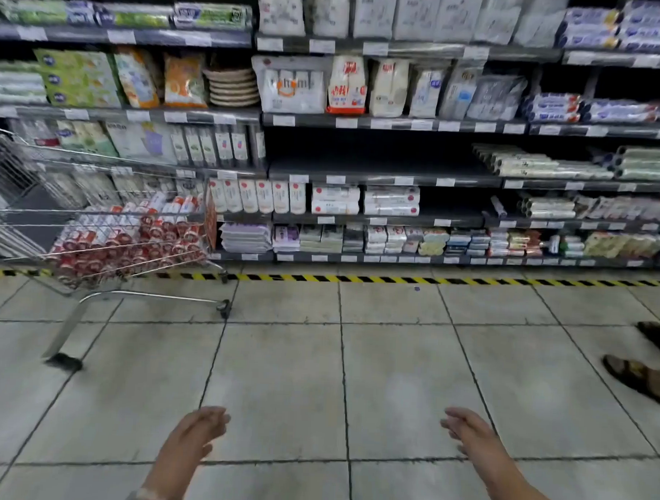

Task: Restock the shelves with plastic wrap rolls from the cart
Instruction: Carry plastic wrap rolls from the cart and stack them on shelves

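the wire-mesh cart (95,217) stands on pale square floor tiles (285,361), its basket heaped with glossy red-and-white plastic wrap rolls (132,237) (too many and too blurred to count). right of the cart run five tiers of grey metal shelves (381,174), one tier mostly bare, with a yellow-black striped tape (357,279) along their foot. well below the cart, the left hand (199,429) and right hand (464,429) hang empty, fingers loose. far right of the cart, two sandalled feet (641,361).
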